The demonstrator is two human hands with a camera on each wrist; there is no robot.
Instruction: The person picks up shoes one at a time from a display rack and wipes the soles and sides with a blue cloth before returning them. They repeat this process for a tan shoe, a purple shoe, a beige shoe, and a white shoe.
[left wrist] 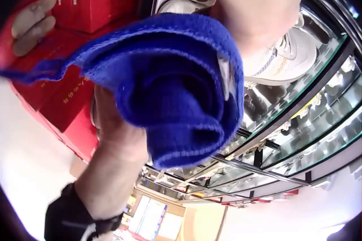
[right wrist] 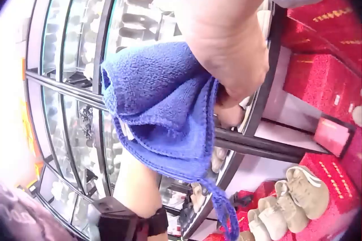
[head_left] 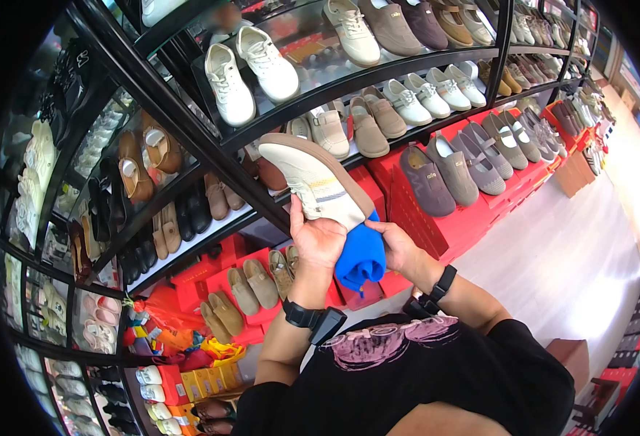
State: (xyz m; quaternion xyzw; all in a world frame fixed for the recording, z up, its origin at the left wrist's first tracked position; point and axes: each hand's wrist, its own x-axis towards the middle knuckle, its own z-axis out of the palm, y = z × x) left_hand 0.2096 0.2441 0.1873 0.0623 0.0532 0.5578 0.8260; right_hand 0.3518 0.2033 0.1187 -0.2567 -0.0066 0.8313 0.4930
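A cream lace-up shoe (head_left: 316, 178) with a brown sole and yellow and grey side stripes is held up in front of the shelves, toe to the upper left. My left hand (head_left: 318, 243) grips it from below, palm turned up, part of its fingers hidden behind the shoe. At the heel end my right hand (head_left: 401, 249) holds a blue cloth (head_left: 360, 261), thumb at the shoe's edge. The fuzzy cloth (left wrist: 175, 94) hangs in loose rolled folds below the shoe, with a thin loop trailing off in the right wrist view.
Black-framed glass shelves (head_left: 291, 109) with many pairs of shoes rise close ahead. Below them, red shoeboxes (head_left: 425, 232) carry more pairs, among them grey slip-ons (head_left: 454, 171). Pale floor (head_left: 552, 261) stretches to the right. A yellow and orange bundle (head_left: 222, 350) lies lower left.
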